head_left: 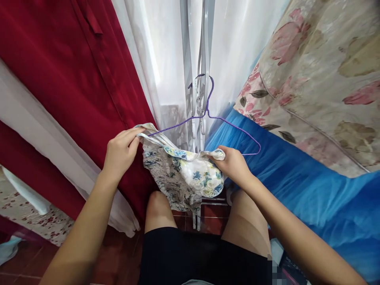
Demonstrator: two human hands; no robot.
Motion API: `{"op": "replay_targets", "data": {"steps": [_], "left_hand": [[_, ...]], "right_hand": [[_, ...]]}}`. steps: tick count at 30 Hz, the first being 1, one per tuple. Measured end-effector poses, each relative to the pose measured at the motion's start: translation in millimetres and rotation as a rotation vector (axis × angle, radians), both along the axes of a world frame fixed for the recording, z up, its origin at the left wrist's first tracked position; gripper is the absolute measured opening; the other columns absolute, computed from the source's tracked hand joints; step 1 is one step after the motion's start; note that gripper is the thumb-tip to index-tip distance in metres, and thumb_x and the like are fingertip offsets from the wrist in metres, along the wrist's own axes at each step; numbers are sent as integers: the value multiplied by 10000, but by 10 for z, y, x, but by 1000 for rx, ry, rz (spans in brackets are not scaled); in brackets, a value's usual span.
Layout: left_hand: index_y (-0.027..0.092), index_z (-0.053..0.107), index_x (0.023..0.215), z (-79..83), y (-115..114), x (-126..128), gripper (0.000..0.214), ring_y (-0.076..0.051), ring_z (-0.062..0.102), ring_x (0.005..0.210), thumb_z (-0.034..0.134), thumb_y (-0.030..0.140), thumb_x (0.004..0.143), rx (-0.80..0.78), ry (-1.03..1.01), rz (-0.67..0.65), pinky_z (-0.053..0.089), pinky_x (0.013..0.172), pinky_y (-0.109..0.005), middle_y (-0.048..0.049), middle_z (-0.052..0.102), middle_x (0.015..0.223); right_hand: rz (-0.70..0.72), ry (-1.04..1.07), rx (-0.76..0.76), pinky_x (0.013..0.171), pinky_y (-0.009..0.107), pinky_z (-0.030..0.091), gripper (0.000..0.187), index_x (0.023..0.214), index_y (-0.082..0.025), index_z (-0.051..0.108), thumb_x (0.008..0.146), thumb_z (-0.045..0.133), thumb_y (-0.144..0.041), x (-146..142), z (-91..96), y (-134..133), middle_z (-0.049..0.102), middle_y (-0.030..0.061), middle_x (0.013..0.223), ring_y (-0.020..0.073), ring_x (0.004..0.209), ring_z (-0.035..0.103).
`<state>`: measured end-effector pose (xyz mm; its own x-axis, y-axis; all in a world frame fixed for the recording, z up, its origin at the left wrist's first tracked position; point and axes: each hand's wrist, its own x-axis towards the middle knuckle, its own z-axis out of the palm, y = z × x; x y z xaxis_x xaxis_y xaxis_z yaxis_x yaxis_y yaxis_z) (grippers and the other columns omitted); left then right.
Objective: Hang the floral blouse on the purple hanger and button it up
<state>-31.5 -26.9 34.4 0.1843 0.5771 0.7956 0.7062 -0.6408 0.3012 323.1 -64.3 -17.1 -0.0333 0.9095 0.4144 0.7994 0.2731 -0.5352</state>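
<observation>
A small floral garment (190, 174), white with blue and yellow flowers, hangs between my two hands above my knees. My left hand (121, 152) pinches its left edge, right where the left end of a thin purple wire hanger (208, 114) enters the cloth. My right hand (234, 162) is closed on the garment's right edge, just under the hanger's right arm. The hanger's hook points up in front of a metal window grille (198, 91).
A red curtain (68, 75) hangs at the left and a sheer white curtain (160, 55) in the middle. A blue sheet (311, 190) and a flowered cover (323, 71) lie at the right. Red floor tiles (118, 257) show below.
</observation>
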Motion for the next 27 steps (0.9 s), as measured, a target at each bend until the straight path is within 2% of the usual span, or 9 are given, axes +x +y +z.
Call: {"op": "replay_targets", "data": {"steps": [3, 7, 12, 15, 18, 20, 23, 25, 27], "left_hand": [[239, 774, 1090, 81, -135, 102, 259, -255, 683, 1180, 562, 209, 942, 35, -63, 10, 461, 1114, -401, -62, 760, 1197], [229, 755, 1108, 184, -275, 463, 258, -237, 662, 1239, 541, 177, 974, 87, -55, -88, 455, 1141, -437, -68, 738, 1265], [231, 728, 1079, 217, 23, 826, 175, -272, 564, 1356, 627, 210, 937, 41, -11, -203, 426, 1154, -507, -89, 590, 1478], [216, 679, 1234, 160, 215, 878, 341, -234, 685, 1112, 688, 239, 893, -82, -125, -242, 543, 983, -390, -111, 693, 1285], [183, 717, 1147, 80, 205, 893, 244, -188, 711, 911, 614, 289, 953, -146, -97, -209, 542, 888, -304, -52, 767, 1011], [172, 752, 1019, 38, 131, 896, 215, -180, 710, 878, 593, 307, 968, -102, -75, -157, 532, 852, -272, -37, 776, 963], [173, 770, 985, 4, 48, 893, 206, -171, 708, 815, 625, 316, 951, -42, -78, -113, 531, 796, -253, -26, 784, 932], [183, 776, 990, -7, 37, 892, 200, -172, 707, 798, 639, 321, 945, -23, -65, -100, 531, 775, -255, -25, 786, 928], [192, 776, 992, -13, 46, 883, 188, -175, 704, 796, 649, 321, 940, -2, -57, -92, 531, 771, -262, -26, 784, 924]], "right_hand": [[-69, -60, -25, 576, 292, 291, 334, 708, -219, 601, 885, 655, -497, -14, 66, 8, 711, 80, 707, 233, 655, 621], [-32, -45, -54, 569, 292, 283, 299, 685, -214, 600, 873, 645, -443, -57, 78, 11, 708, 81, 697, 236, 666, 635], [32, 63, -51, 563, 280, 309, 107, 685, -210, 602, 787, 623, -237, -47, -3, -77, 670, 31, 635, 200, 615, 611], [93, 130, -34, 590, 277, 372, 78, 738, -206, 641, 773, 580, -172, 82, -56, -156, 694, 23, 667, 203, 645, 640], [169, 241, 63, 676, 295, 455, 200, 888, -209, 707, 764, 573, -129, 273, -110, -228, 753, 32, 827, 216, 751, 688], [109, 357, 218, 680, 313, 476, 357, 1135, -216, 686, 788, 618, -161, 419, -141, -259, 742, 28, 836, 211, 723, 672], [-104, 466, 424, 600, 324, 456, 733, 1507, -185, 409, 830, 681, -253, 664, -135, -251, 650, -33, 685, 185, 549, 557], [-160, 385, 415, 615, 337, 462, 796, 1540, -168, 388, 827, 717, -299, 831, -68, -213, 657, -25, 704, 184, 560, 552], [-142, 261, 329, 666, 349, 478, 654, 1398, -165, 587, 799, 771, -352, 976, 51, -180, 714, 27, 814, 200, 659, 611]]}}
